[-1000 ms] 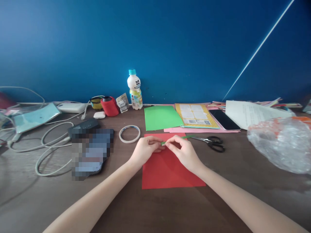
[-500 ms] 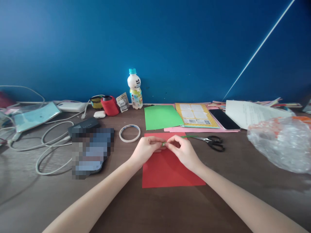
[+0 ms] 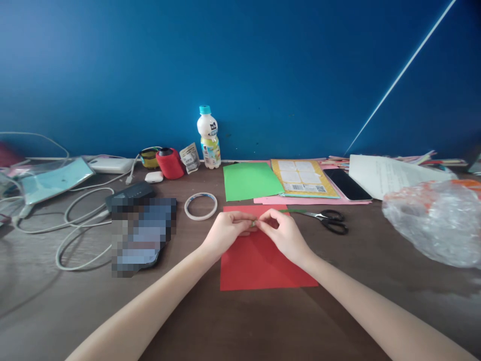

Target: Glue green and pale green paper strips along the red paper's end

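Hands: two, both above the red sheet; the left hand and the right hand pinch one green piece from opposite sides.
Green piece: one, between the fingertips over the sheet's far half; mostly covered by fingers, its shape hard to make out.
Red sheet: one, flat, mid-desk; its far part is partly hidden under the hands.
Green strip: one, by the sheet's far right corner; whether it joins the piece cannot be told.
Scissors: one pair, right of the sheet; the blade tips are hard to separate from the strip.
Tape: one roll, left of the sheet.
Green sheet: one, toward the desk's back edge.
Bottle: one, upright at the back edge.
Phones: two; the left one masked by blocks, the right one dark-screened.
Bag: one, clear, cut off at right.
Desk: one, its front edge out of view.
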Tool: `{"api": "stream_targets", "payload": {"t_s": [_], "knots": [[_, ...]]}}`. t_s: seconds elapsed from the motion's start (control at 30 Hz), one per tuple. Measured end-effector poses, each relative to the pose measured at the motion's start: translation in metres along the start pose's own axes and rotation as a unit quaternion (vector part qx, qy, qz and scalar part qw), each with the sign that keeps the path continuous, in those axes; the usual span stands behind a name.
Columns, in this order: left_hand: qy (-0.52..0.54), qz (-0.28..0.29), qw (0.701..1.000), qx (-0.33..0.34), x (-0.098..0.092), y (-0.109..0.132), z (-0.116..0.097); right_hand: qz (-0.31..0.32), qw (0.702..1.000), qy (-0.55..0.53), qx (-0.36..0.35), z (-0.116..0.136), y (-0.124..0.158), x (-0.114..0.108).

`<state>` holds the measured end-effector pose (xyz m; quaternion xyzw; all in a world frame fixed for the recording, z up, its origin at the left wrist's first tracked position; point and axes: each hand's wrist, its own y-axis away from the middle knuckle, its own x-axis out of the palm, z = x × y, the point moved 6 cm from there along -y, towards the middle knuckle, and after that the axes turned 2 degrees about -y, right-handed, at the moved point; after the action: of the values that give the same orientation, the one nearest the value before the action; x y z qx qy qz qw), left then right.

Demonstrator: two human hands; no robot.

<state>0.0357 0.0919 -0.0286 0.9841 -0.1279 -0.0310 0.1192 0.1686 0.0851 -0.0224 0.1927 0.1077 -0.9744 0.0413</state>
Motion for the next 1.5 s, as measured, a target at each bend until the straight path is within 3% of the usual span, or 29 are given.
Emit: {"api": "stream_targets", "payload": {"t_s": [0.8, 1.07, 1.23, 1.5], "knots": [[-0.03, -0.019, 0.999, 0.026, 0.004, 0.004, -0.003, -0.007, 0.999, 0.04, -0.014, 0.002, 0.001, 0.001], [-0.056, -0.028, 0.997, 0.038, 0.001, 0.004, -0.003, -0.042, 0.998, 0.016, -0.031, 0.001, 0.0, -0.004], [-0.047, -0.013, 0.998, 0.044, -0.001, 0.002, -0.002, -0.015, 0.998, -0.027, -0.05, 0.005, 0.002, -0.006], [-0.064, -0.009, 0.996, 0.064, -0.003, 0.002, -0.004, 0.019, 0.998, 0.039, -0.042, 0.01, 0.003, -0.001]]}}
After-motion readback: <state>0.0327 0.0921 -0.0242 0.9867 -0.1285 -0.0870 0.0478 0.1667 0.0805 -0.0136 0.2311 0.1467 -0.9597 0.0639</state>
